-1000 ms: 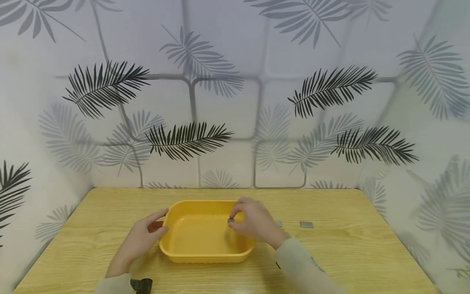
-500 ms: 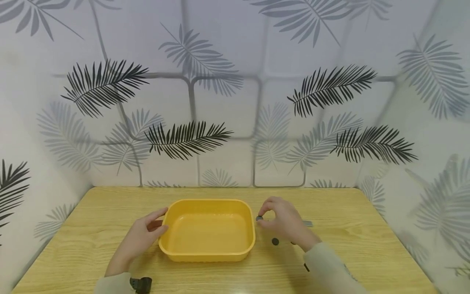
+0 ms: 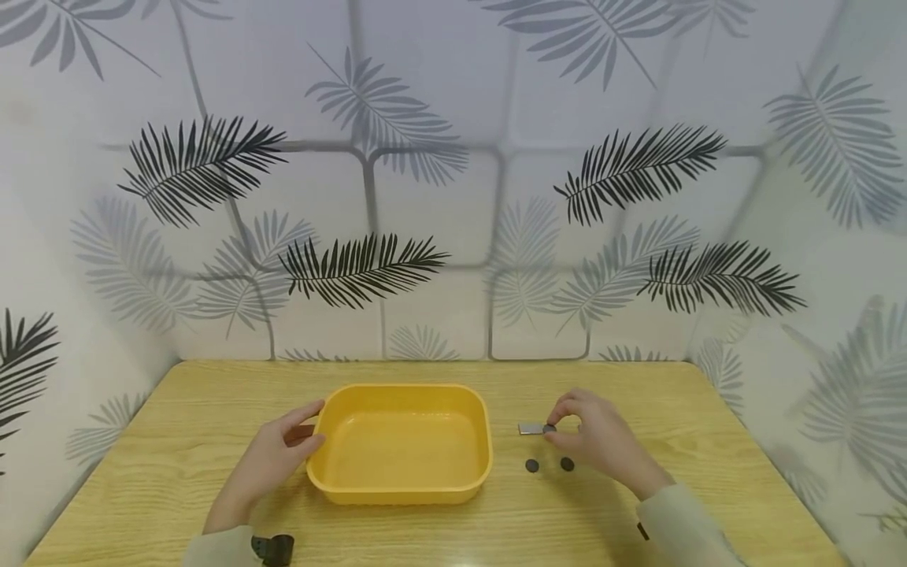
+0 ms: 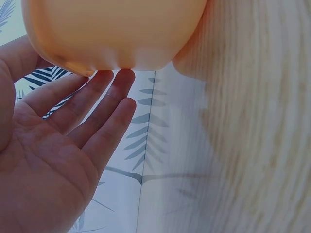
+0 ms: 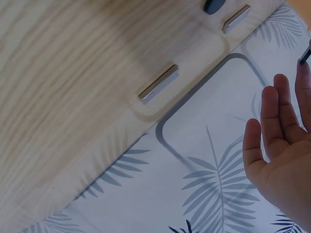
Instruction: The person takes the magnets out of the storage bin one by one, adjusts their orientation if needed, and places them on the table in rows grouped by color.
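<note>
My right hand [image 3: 605, 441] pinches a small dark disc [image 3: 549, 429] between thumb and fingertip, just above the table at the right end of a silver rectangular plate [image 3: 530, 429]. In the right wrist view the disc [image 5: 305, 56] shows edge-on at the fingertip, the other fingers extended. Two more dark discs, a left one [image 3: 532, 466] and a right one [image 3: 567, 465], lie nearer me. My left hand [image 3: 272, 453] touches the left outer wall of a yellow plastic tray [image 3: 399, 498] with thumb and fingers spread. Straight fingers [image 4: 104, 92] meet that wall in the left wrist view.
Two silver plates, a nearer one [image 5: 159, 83] and a farther one [image 5: 236, 19], lie on the wooden table [image 3: 708, 472] in the right wrist view; my hand covers one in the head view. Leaf-patterned wall covering [image 3: 439, 315] rises behind the table's back edge.
My right hand has moved right with the disc, from over the tray to beside the silver plate. Two discs on the table have come into sight. My left hand stays at the tray.
</note>
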The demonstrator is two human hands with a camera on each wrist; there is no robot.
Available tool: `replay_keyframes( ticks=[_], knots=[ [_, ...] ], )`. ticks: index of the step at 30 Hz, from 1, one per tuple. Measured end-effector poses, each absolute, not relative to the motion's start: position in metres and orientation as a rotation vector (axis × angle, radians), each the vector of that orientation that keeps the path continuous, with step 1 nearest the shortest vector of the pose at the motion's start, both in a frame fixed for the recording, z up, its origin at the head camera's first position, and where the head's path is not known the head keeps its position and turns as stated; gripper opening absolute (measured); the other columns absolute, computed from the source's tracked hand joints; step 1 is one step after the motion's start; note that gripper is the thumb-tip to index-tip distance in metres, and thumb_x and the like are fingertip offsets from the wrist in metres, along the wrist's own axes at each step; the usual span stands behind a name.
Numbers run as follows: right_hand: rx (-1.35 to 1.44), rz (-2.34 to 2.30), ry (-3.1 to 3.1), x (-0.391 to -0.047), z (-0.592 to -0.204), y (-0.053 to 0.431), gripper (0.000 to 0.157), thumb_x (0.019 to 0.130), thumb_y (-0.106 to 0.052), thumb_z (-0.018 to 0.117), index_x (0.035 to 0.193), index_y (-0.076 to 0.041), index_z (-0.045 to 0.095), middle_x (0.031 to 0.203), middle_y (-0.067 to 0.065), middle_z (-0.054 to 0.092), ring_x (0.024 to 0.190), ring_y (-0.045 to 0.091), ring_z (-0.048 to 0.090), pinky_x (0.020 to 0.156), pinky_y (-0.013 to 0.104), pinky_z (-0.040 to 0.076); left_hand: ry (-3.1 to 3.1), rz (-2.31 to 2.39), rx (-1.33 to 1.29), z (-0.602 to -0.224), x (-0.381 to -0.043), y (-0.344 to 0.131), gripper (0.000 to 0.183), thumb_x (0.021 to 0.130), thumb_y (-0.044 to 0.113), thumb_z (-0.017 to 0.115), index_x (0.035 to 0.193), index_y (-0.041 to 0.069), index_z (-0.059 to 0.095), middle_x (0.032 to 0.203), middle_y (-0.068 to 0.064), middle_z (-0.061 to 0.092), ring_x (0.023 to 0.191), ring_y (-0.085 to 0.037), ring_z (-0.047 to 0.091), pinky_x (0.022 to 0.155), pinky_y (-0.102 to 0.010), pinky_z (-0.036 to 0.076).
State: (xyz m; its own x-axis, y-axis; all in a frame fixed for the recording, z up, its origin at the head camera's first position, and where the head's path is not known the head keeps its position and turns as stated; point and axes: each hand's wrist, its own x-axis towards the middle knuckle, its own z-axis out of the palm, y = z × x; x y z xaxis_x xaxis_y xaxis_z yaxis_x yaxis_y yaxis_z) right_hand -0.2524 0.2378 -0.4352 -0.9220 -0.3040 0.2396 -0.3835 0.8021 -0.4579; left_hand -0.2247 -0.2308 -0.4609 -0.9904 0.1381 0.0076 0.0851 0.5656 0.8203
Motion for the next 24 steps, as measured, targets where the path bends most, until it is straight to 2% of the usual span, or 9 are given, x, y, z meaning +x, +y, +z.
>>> replay_keyframes(
  ticks=[10, 15, 21, 24],
  knots=[
    [0.481, 0.745, -2.852, -0.244, -0.441, 0.273, 0.009, 0.086, -0.019, 0.083, 0.087, -0.02, 0.074, 0.114, 0.006, 0.071, 0.109, 0.033, 0.068, 0.092, 0.054, 0.059, 2.705, 1.446, 0.162, -0.461, -0.223, -0.231, 0.06, 0.102, 0.017, 0.065, 0.157, 0.005, 0.042, 0.159, -0.026, 0.044, 0.132, -0.042, 0.061, 0.095, -0.037, 0.062],
    [0.446, 0.716, -2.855, -0.242, -0.444, 0.286, 0.012, 0.084, -0.018, 0.085, 0.085, -0.021, 0.074, 0.107, 0.001, 0.071, 0.102, 0.027, 0.069, 0.089, 0.049, 0.059, 2.697, 1.455, 0.162, -0.461, -0.224, -0.232, 0.06, 0.103, 0.017, 0.064, 0.158, 0.005, 0.041, 0.159, -0.026, 0.044, 0.131, -0.041, 0.061, 0.094, -0.035, 0.063],
    [0.431, 0.707, -2.872, -0.238, -0.45, 0.299, 0.014, 0.082, -0.018, 0.087, 0.083, -0.019, 0.073, 0.107, 0.005, 0.072, 0.102, 0.031, 0.07, 0.091, 0.055, 0.059, 2.709, 1.449, 0.184, -0.461, -0.225, -0.232, 0.06, 0.103, 0.017, 0.064, 0.158, 0.004, 0.041, 0.157, -0.027, 0.047, 0.13, -0.041, 0.062, 0.095, -0.036, 0.063],
    [0.429, 0.704, -2.896, -0.237, -0.452, 0.304, 0.013, 0.082, -0.019, 0.087, 0.083, -0.018, 0.074, 0.106, 0.004, 0.071, 0.1, 0.03, 0.069, 0.089, 0.054, 0.059, 2.71, 1.447, 0.181, -0.462, -0.224, -0.231, 0.06, 0.103, 0.017, 0.064, 0.157, 0.004, 0.042, 0.158, -0.026, 0.045, 0.131, -0.041, 0.061, 0.095, -0.036, 0.062]
  ],
)
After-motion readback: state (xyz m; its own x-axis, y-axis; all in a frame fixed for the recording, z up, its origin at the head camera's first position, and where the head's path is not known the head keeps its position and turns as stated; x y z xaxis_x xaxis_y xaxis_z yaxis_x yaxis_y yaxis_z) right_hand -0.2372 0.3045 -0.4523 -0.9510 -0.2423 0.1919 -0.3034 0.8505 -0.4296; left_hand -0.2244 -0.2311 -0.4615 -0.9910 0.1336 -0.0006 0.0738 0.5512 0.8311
